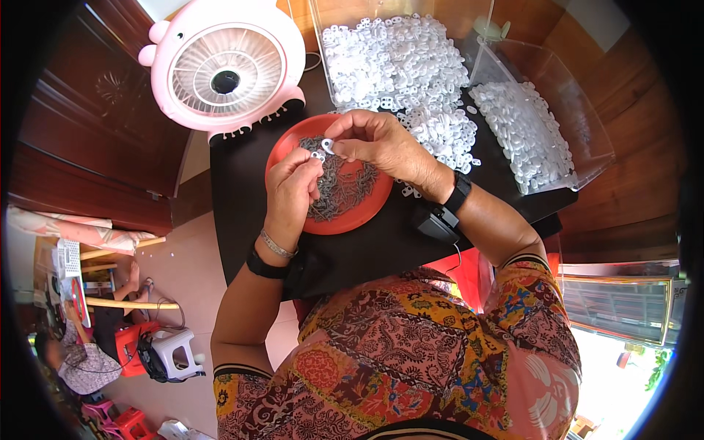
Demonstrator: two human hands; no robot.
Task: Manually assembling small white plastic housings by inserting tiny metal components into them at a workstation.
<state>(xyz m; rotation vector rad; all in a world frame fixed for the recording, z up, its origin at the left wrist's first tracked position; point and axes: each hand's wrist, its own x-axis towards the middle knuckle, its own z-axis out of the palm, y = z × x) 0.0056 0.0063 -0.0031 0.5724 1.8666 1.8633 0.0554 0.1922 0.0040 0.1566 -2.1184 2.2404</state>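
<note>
Over a round orange-red tray, my two hands are close together. My left hand pinches a small white plastic piece with holes between thumb and fingers. Another small white plastic piece, rounded and with a hole, sits in the fingertips of my right hand, almost touching the first. Below them, many thin grey pieces lie heaped in the tray; their exact kind is too small to tell. A loose pile of white two-holed pieces spreads just beyond my right hand.
A clear bin of white pieces stands behind the pile, a second clear bin to the right. A pink fan stands at the far left. A black device lies by my right wrist. Another person sits at lower left near stools.
</note>
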